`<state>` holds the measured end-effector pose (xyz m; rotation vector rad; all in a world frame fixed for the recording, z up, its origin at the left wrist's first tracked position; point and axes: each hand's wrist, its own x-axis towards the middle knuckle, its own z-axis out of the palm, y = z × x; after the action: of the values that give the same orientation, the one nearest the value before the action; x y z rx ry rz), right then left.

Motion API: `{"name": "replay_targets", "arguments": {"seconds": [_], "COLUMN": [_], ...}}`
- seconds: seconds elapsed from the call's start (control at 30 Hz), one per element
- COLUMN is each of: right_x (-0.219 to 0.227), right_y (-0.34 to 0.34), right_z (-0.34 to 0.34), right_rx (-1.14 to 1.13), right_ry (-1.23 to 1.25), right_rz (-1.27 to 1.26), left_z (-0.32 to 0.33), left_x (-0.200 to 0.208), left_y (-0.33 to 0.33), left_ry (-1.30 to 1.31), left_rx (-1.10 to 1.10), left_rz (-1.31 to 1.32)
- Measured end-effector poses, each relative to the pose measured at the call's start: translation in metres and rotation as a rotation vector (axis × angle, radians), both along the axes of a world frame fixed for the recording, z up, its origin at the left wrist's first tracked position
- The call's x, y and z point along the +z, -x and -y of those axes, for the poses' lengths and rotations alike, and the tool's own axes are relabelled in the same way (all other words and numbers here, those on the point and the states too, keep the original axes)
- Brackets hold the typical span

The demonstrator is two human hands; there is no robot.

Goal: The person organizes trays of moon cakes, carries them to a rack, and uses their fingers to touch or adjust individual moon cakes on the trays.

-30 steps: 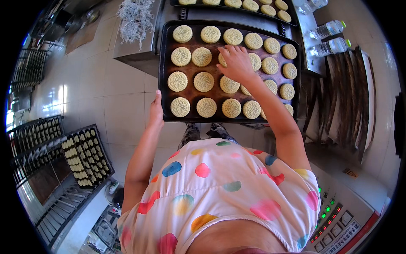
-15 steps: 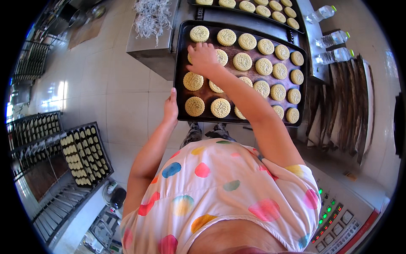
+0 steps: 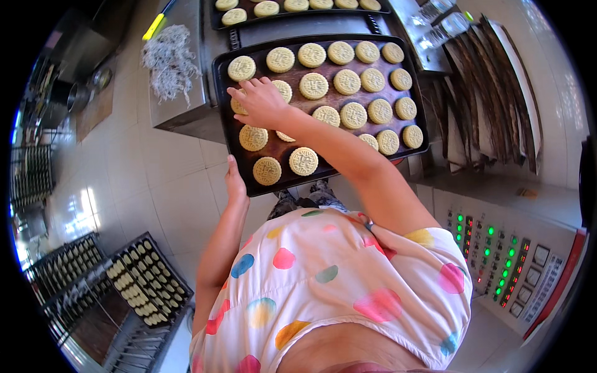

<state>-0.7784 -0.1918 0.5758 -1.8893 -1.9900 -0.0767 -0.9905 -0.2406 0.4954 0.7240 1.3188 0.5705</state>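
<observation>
A dark rectangular baking tray [image 3: 413, 81] holds rows of round, pale yellow mooncakes [image 3: 312, 86] with embossed tops. My left hand [image 3: 236, 181] grips the tray's near left edge, thumb up along the side and its other fingers out of sight below. Over the tray's left part, my right hand [image 3: 261, 102] lies palm down with fingers apart, on or just above a mooncake [image 3: 238, 104] in the leftmost column, which it partly covers. My right forearm hides several other mooncakes.
Another mooncake tray [image 3: 298, 13] lies beyond. White shredded strands [image 3: 171, 62] and a yellow-handled tool [image 3: 153, 26] rest on the metal counter at left. Bottles [image 3: 444, 30] and stacked dark sheets [image 3: 488, 93] are at right, above a lit control panel [image 3: 504, 255]. A loaded rack [image 3: 149, 280] stands lower left.
The view has swung, so the tray appears farther left and more tilted, and more of the control panel shows. My right hand stays at the same mooncake; my left still grips the tray.
</observation>
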Motion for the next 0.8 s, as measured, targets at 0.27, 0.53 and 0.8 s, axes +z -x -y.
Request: {"name": "replay_targets", "arguments": {"seconds": [0.27, 0.53, 0.8], "right_x": [0.019, -0.009, -0.009], "right_y": [-0.179, -0.259, -0.253], "right_z": [0.129, 0.171, 0.151], "right_rx": [-0.399, -0.317, -0.272], "right_ry": [0.055, 0.32, 0.441], "right_rz": [-0.063, 0.066, 0.175], "left_z": [0.001, 0.0, 0.001], "left_x": [0.003, 0.01, 0.015], "left_y": [-0.002, -0.007, -0.007], "left_ry": [-0.015, -0.008, -0.024], "left_rx": [0.01, 0.003, -0.014], "left_rz": [0.051, -0.023, -0.166]}}
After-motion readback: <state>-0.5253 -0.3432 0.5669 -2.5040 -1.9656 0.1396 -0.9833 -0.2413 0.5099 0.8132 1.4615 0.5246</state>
